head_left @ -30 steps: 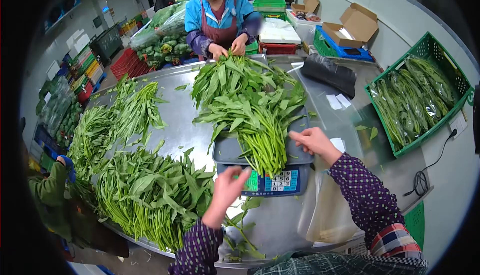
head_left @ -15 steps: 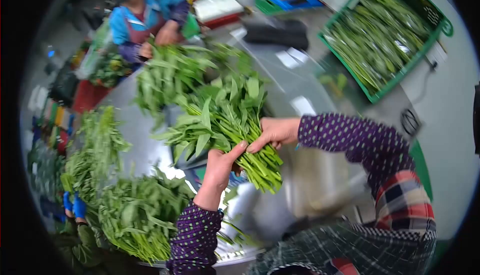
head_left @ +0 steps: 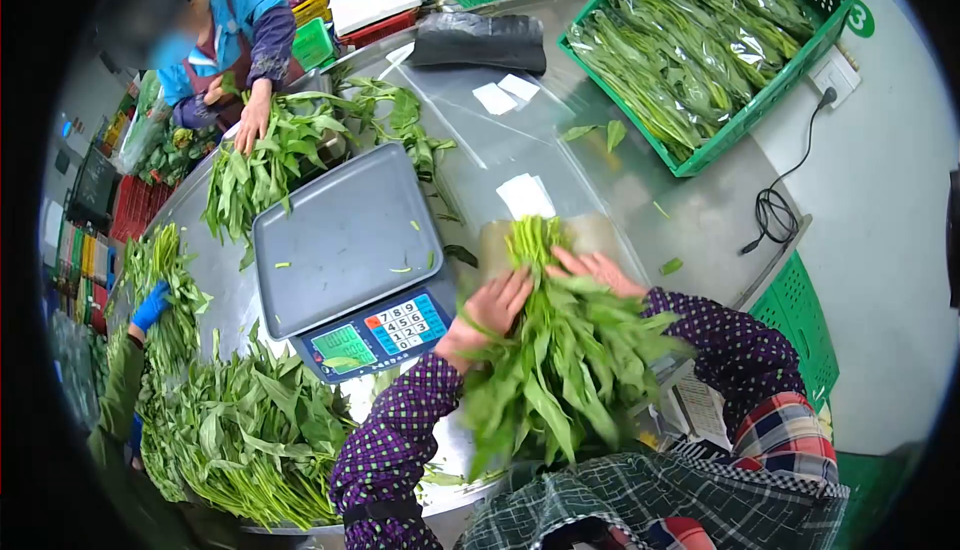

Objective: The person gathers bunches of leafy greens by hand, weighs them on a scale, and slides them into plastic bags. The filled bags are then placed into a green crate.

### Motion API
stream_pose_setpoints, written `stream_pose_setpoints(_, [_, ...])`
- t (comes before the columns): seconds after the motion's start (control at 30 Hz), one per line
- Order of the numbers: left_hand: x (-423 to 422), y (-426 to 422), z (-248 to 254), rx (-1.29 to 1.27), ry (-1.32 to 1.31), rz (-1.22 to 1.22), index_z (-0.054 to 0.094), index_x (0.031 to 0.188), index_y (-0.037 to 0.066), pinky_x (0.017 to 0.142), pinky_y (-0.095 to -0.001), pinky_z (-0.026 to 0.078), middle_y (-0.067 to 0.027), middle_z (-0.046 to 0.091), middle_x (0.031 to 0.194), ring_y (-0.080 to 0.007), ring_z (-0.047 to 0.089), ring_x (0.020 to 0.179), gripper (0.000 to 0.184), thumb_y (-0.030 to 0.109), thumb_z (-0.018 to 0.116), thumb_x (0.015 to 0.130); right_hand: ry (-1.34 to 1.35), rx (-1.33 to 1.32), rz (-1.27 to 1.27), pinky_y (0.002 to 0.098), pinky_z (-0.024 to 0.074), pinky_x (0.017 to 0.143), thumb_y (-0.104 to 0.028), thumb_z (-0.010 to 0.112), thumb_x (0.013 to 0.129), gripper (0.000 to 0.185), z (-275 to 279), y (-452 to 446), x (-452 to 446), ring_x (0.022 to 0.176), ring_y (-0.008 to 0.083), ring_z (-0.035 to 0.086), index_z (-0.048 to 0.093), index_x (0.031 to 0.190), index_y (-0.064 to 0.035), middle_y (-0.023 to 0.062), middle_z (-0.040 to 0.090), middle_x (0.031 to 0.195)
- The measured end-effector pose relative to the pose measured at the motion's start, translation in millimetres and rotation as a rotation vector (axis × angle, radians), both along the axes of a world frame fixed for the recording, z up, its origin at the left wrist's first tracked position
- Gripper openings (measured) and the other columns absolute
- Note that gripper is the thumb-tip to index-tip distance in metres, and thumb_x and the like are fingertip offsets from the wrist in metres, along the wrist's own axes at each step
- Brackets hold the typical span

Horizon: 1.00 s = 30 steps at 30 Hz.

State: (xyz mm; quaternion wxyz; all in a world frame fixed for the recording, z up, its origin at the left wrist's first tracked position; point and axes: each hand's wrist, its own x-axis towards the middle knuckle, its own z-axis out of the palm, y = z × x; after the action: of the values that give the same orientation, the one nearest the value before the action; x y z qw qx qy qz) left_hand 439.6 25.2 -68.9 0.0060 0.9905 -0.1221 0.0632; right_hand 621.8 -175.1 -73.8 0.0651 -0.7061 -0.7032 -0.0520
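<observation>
A thick bunch of leafy greens (head_left: 565, 360), which looks like water spinach, is between my hands on the near side of the table. Its cut stems point away from me, and the leaves fan out toward my body. My left hand (head_left: 492, 316) grips the bunch's left side near the stems, fingers curled. From the right, my right hand (head_left: 600, 274) presses against the bunch just below the stem ends, its fingers partly behind leaves. Left of the bunch stands a digital scale (head_left: 345, 240) with a grey tray, bearing only small leaf scraps.
Loose greens (head_left: 250, 430) are heaped at the lower left. A green crate (head_left: 690, 165) holds bagged greens at the upper right, near a black cable (head_left: 775, 212). White labels (head_left: 525, 196) and a black bag roll (head_left: 480, 44) lie beyond. A co-worker's hand (head_left: 255, 118) and another's blue glove (head_left: 152, 307) touch greens.
My hands brought the bunch from over the scale toward me and turned it, so the stems now point away. The scale tray came into view. The co-worker's hand moved onto the greens.
</observation>
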Motion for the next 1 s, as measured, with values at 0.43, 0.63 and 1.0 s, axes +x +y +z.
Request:
stream_pose_setpoints(0.43, [28.1, -21.6, 39.7, -0.969, 0.129, 0.855, 0.058, 0.111, -0.002, 0.075, -0.0372, 0.053, -0.0218, 0.067, 0.099, -0.0317, 0.067, 0.086, 0.032, 0.019, 0.061, 0.088, 0.931, -0.017, -0.412, 0.0331, 0.0502, 0.062, -0.019, 0.066, 0.086, 0.025, 64.8, 13.9, 47.7, 0.065, 0.0203, 0.064, 0.063, 0.096, 0.0038, 0.0128, 0.065, 0.072])
stream_pose_setpoints(0.63, [32.4, -25.8, -2.1, -1.06, 0.01, 0.918, 0.051, 0.12, -0.007, 0.075, -0.033, 0.053, -0.02, 0.067, 0.104, -0.0251, 0.068, 0.085, 0.045, 0.02, 0.065, 0.087, 0.976, -0.271, -0.38, 0.0365, 0.0465, 0.062, -0.018, 0.066, 0.081, 0.027, 33.7, 7.9, 40.9, 0.07, 0.025, 0.063, 0.059, 0.1, 0.0005, 0.0187, 0.065, 0.081])
stream_pose_setpoints(1.0, [31.3, -66.2, -4.4, -1.378, -0.283, 0.902, 0.044, 0.131, -0.003, 0.092, -0.0352, 0.048, -0.0208, 0.053, 0.123, -0.028, 0.059, 0.108, 0.053, 0.008, 0.065, 0.084, 1.215, 0.183, -0.672, 0.0334, 0.0463, 0.077, -0.02, 0.059, 0.088, 0.022, 23.2, 21.4, 48.5, 0.082, 0.0244, 0.059, 0.058, 0.092, 0.0024, 0.0158, 0.061, 0.085])
